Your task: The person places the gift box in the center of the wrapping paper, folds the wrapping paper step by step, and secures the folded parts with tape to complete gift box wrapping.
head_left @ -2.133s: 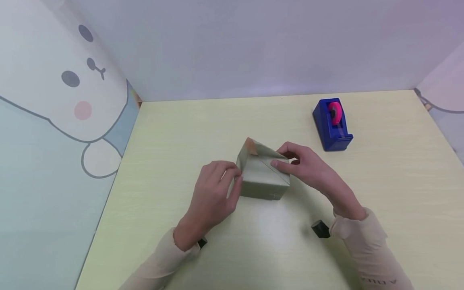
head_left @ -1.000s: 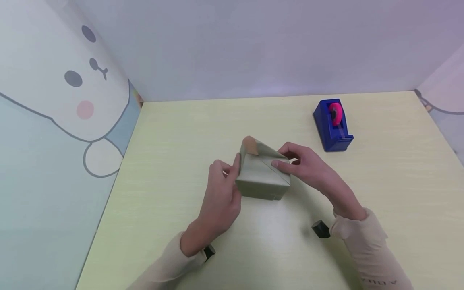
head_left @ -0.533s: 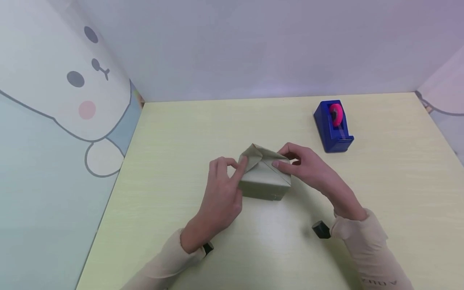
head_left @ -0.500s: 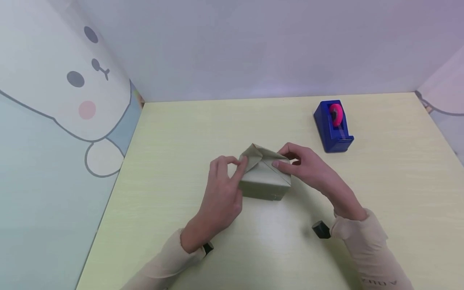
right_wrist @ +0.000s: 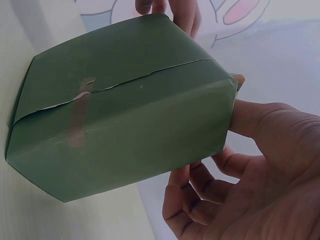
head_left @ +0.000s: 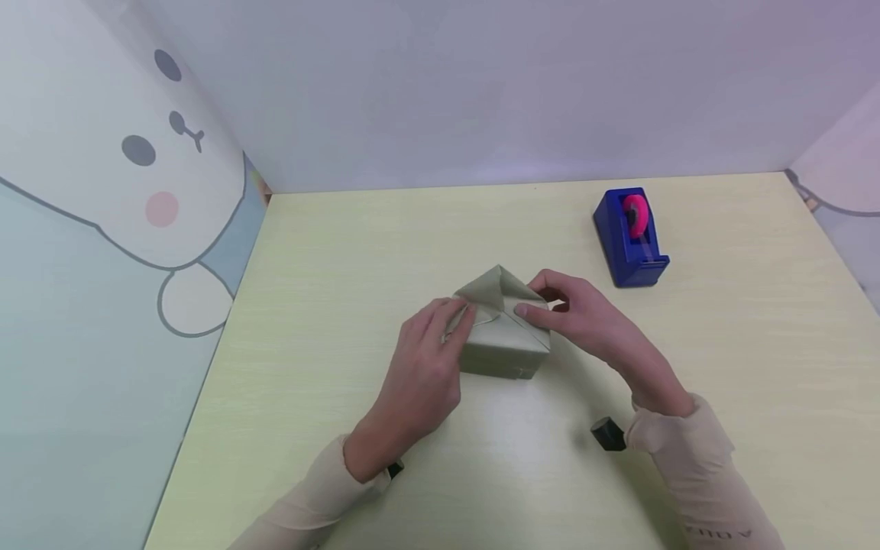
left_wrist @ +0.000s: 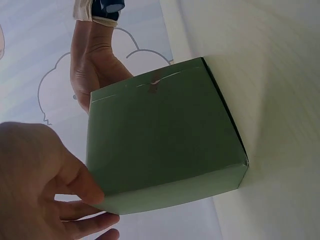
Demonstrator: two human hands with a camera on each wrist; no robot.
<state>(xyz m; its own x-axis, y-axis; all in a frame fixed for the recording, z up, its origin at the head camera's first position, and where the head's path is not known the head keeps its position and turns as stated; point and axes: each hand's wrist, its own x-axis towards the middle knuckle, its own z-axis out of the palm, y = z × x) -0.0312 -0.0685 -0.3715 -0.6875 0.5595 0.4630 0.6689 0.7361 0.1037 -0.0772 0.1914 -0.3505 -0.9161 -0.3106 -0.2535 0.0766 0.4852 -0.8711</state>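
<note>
A box wrapped in green paper [head_left: 505,359] stands on the table, its top paper partly folded, with a pointed flap [head_left: 490,290] raised at the back. My left hand [head_left: 422,374] pinches the folded paper at the left top edge. In the left wrist view its thumb and fingers meet at a corner of the wrapped box [left_wrist: 165,135]. My right hand [head_left: 584,313] grips the right top edge, thumb on top and fingers behind. In the right wrist view, a strip of tape [right_wrist: 77,122] crosses a paper seam on the side.
A blue tape dispenser [head_left: 629,241] with a pink roll stands at the back right of the pale table [head_left: 344,252]. A wall [head_left: 481,92] rises along the far edge, and a cartoon-printed panel [head_left: 89,305] on the left. Small black devices [head_left: 608,434] sit at both wrists.
My left hand has shifted from the box's left side onto its top edge, folding the left paper inward. The brownish patch at the back peak is now covered. The right hand stays in place.
</note>
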